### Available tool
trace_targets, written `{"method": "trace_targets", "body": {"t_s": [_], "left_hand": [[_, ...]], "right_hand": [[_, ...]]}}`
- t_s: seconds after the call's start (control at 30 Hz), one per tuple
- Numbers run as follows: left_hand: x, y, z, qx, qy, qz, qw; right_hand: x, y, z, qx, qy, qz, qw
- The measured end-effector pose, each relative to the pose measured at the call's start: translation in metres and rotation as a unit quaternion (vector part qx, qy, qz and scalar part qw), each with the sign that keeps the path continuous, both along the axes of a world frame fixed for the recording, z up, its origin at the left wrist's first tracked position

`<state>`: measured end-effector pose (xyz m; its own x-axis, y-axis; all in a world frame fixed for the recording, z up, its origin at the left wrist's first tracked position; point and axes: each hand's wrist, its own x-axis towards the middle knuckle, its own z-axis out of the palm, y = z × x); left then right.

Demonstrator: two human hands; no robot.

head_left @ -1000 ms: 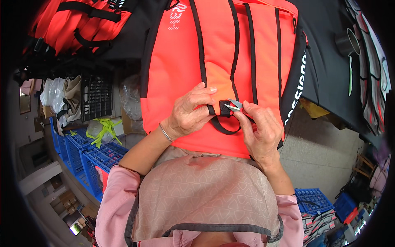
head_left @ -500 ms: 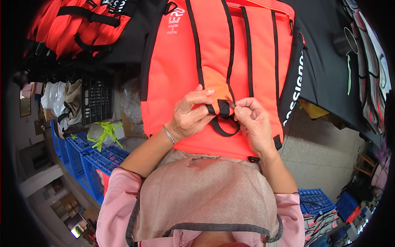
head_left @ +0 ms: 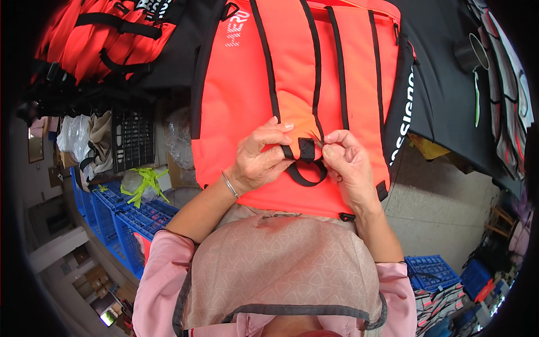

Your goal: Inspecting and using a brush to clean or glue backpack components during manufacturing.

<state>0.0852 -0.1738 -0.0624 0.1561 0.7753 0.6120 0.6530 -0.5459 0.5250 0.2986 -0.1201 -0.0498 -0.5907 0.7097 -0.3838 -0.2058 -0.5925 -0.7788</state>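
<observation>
A bright orange-red backpack (head_left: 236,101) lies with its shoulder straps upward, its lower end against my lap. My left hand (head_left: 263,154) is closed, pinching the lower end of the left shoulder strap (head_left: 292,84) at its black-edged side. Beside it, a short black webbing tab (head_left: 306,149) sits on the strap end, and a black webbing loop (head_left: 307,181) hangs below. My right hand (head_left: 348,163) pinches small two-pointed metal thread snips (head_left: 318,139), whose tips reach the strap's right edge by the tab. The rest of the snips is hidden in my fingers.
More red bags (head_left: 106,45) are piled at the far left on a black-covered table (head_left: 443,112). A dark cup-like cylinder (head_left: 470,53) and grey pieces lie at the right. Blue crates (head_left: 120,213) stand lower left, another blue crate (head_left: 429,272) lower right.
My right hand has shifted slightly, with the snips' tips still at the strap's right edge. My left hand keeps its pinch. The backpack moves only slightly in view.
</observation>
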Motion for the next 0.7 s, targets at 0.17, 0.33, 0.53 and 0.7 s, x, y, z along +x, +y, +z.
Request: {"method": "trace_targets", "body": {"t_s": [0.17,0.33,0.53,0.7], "left_hand": [[-0.003,-0.004,-0.006,-0.016,0.010,-0.041,0.999],[0.000,0.000,-0.002,0.011,-0.009,-0.006,1.000],[-0.003,0.000,-0.003,0.013,0.032,-0.028,0.999],[0.001,0.003,0.002,0.025,0.028,-0.016,0.999]], "right_hand": [[0.007,0.008,0.017,-0.165,0.242,-0.131,0.947],[0.020,0.005,0.020,0.148,-0.119,-0.152,0.970],[0.009,-0.017,0.023,0.306,-0.283,-0.077,0.906],[-0.002,-0.010,0.027,0.410,-0.319,-0.056,0.853]]}}
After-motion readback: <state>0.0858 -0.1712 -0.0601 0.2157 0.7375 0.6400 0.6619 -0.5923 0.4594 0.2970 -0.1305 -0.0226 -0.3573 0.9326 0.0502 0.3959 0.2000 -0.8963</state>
